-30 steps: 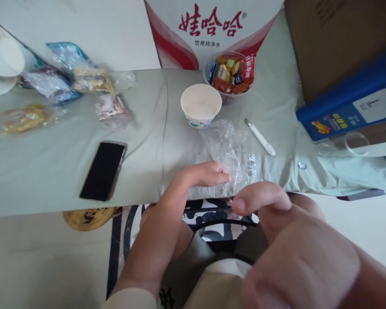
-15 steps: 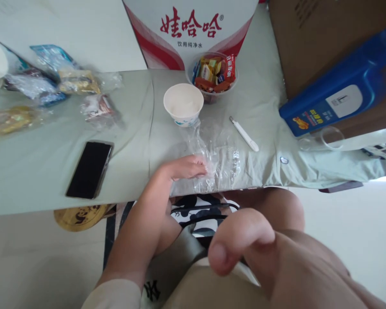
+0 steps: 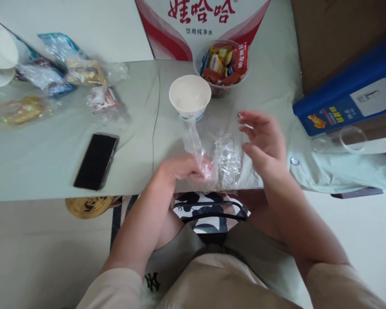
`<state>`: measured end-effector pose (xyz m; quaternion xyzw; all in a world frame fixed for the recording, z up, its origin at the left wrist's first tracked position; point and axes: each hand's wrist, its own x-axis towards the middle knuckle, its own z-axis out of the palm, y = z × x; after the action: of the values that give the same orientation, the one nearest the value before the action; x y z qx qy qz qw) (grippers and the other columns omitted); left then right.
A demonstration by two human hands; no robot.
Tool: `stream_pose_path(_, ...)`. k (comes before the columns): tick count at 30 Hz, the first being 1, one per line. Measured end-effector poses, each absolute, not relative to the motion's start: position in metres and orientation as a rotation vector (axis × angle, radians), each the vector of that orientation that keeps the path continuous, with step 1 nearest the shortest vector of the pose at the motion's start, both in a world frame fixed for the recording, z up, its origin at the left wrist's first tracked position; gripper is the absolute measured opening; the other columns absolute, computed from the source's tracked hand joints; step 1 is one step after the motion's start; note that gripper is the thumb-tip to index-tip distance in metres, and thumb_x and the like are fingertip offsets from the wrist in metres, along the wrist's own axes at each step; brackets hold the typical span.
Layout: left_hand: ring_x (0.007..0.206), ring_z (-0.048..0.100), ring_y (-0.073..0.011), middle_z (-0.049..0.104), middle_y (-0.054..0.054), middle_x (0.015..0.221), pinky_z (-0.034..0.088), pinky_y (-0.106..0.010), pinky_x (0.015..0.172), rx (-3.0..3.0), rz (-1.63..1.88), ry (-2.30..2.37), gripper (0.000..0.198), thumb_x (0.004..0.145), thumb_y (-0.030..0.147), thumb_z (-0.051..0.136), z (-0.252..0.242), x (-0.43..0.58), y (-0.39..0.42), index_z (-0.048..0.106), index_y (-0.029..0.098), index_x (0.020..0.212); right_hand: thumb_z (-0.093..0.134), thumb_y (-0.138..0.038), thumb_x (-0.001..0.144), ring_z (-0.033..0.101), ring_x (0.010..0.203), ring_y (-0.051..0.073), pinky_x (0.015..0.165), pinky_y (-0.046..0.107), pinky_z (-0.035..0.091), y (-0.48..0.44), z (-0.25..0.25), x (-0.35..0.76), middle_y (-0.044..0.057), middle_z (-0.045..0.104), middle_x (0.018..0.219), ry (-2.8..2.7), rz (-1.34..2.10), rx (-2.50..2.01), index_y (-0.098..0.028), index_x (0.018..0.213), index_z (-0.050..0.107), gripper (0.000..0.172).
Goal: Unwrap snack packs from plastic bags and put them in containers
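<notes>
My left hand point(image 3: 194, 168) is closed on a clear plastic bag point(image 3: 193, 139), whose thin upper part stands up toward the cup. More crinkled clear plastic point(image 3: 229, 161) lies just right of that hand at the table edge. My right hand point(image 3: 265, 139) is over the table with its fingers curved and apart. Beneath it is the slim white knife-like tool point(image 3: 250, 126), mostly hidden, with its metal tip showing by the index finger. Behind the plastic stands a white paper cup point(image 3: 189, 96), and I cannot make out its contents.
A clear tub of wrapped snacks point(image 3: 223, 68) stands before a red and white carton point(image 3: 202, 30). Wrapped packets point(image 3: 83, 73) and a black phone point(image 3: 96, 161) lie leftward. At the right are a blue bottle-shaped package point(image 3: 344, 98) and a clear cup point(image 3: 352, 139) on its side.
My right hand has gone from near the camera out over the table to the white tool. My left hand has gathered the bag and lifted part of it. The view has shifted slightly.
</notes>
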<state>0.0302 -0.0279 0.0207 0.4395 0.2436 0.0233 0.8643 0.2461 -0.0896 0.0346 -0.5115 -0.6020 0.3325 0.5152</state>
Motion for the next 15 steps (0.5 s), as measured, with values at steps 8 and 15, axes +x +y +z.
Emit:
stream_pose_path(8, 0.047, 0.046, -0.0164, 0.051, -0.007, 0.047, 0.038, -0.035, 0.052, 0.796, -0.603, -0.358, 0.068, 0.06, 0.08, 0.084, 0.04, 0.082, -0.054, 0.065, 0.017, 0.044, 0.063, -0.018, 0.076, 0.039, 0.158, 0.032, 0.131, 0.051, 0.032, -0.059, 0.017, 0.236, 0.013, 0.041, 0.171, -2.045, 1.372, -0.811, -0.022, 0.161, 0.041, 0.088)
stream_pose_path(15, 0.055, 0.057, -0.0204, 0.059, -0.005, 0.051, 0.046, -0.035, 0.061, 0.773, -0.761, -0.378, 0.048, 0.067, 0.054, 0.088, 0.047, 0.086, -0.069, 0.064, 0.02, 0.044, 0.065, -0.02, 0.084, 0.068, 0.084, 0.015, 0.075, 0.027, 0.056, -0.075, 0.007, 0.219, 0.002, 0.071, 0.098, -1.814, 2.09, -0.56, -0.018, 0.151, 0.05, 0.069)
